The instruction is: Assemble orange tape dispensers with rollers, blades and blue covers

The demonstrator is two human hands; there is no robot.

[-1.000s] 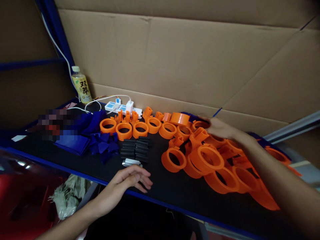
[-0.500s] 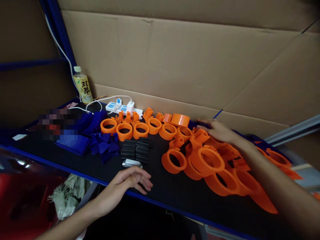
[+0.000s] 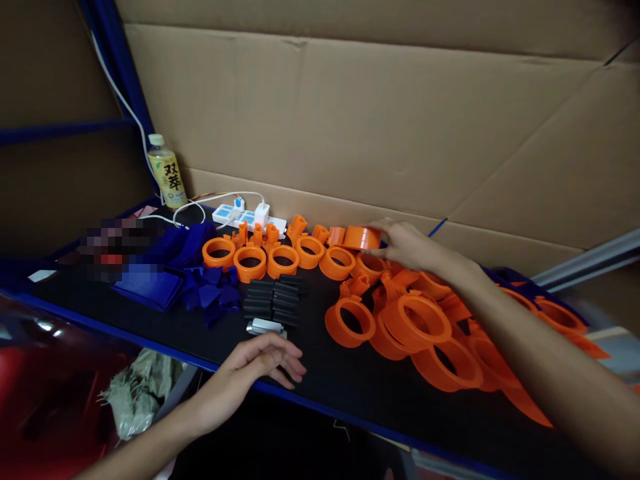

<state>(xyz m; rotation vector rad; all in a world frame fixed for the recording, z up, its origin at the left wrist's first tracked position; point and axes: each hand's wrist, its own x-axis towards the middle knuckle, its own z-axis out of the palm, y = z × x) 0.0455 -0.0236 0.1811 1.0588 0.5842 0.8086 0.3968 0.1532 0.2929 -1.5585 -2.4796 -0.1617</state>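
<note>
our right hand (image 3: 407, 245) is at the orange ring (image 3: 359, 238), right of the power strip (image 3: 246, 217); can't tell if it's clamped. our left hand (image 3: 257, 360) is slack, unclosed. an edge-only pinch could drop the ring.

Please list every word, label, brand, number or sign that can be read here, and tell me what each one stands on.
"双萃": in large dark characters on the yellow label of the bottle.
Smaller print on that label: too small to read.
Power strip: blue markings, too small to tell whether they hold any words.
Orange rings: no lettering that I can make out.
</note>
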